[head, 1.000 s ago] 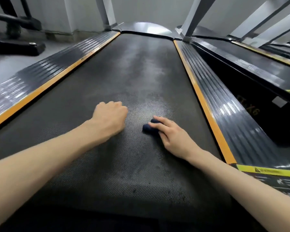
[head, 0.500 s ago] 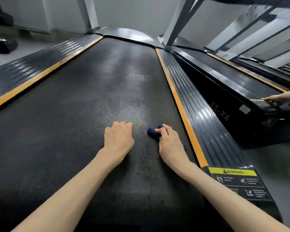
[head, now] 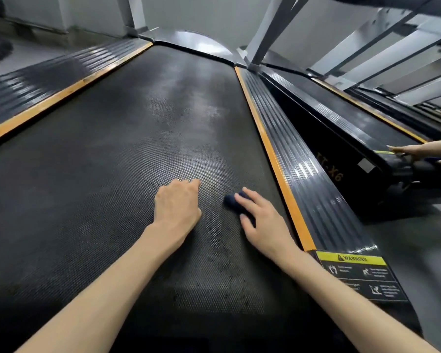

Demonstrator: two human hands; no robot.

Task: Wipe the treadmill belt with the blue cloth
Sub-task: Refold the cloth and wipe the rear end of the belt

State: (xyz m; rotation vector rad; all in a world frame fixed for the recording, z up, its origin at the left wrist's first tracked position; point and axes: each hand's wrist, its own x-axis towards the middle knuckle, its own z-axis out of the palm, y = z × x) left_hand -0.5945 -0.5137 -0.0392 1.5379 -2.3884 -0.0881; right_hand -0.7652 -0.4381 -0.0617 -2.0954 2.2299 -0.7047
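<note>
Rails with orange edging run along both sides of a dark, dimpled treadmill belt (head: 127, 138) that fills the view, seen from above by a person leaning over its near end. Starting at the left, the left side rail (head: 43, 80) is ribbed and shiny, with grey floor beyond it. Moving inward, the left hand (head: 177, 203) rests on the belt as a loose fist, knuckles forward, holding nothing and seemingly bracing the body. Just to its right, apart from it, the right hand (head: 262, 222) lies flat with fingers spread over a small bunched blue cloth (head: 232, 201), pressing it onto the belt; only a dark blue lump shows past the fingertips. The cloth sits toward the belt's right side, near the right side rail (head: 298, 164) but not touching it. This looks like the middle of the wiping step, with a greyish dusty streak running up the centre of the belt ahead, still to be covered. The next move likely calls for steady downward pressure while sliding the cloth forward or sideways, and the bracing fist may need to shift out of its path. Farther right, a yellow warning label (head: 351, 258) marks the rail's near end, and a second treadmill (head: 341, 123) stands alongside, where another person's hand (head: 407, 150) reaches in from the right edge.
</note>
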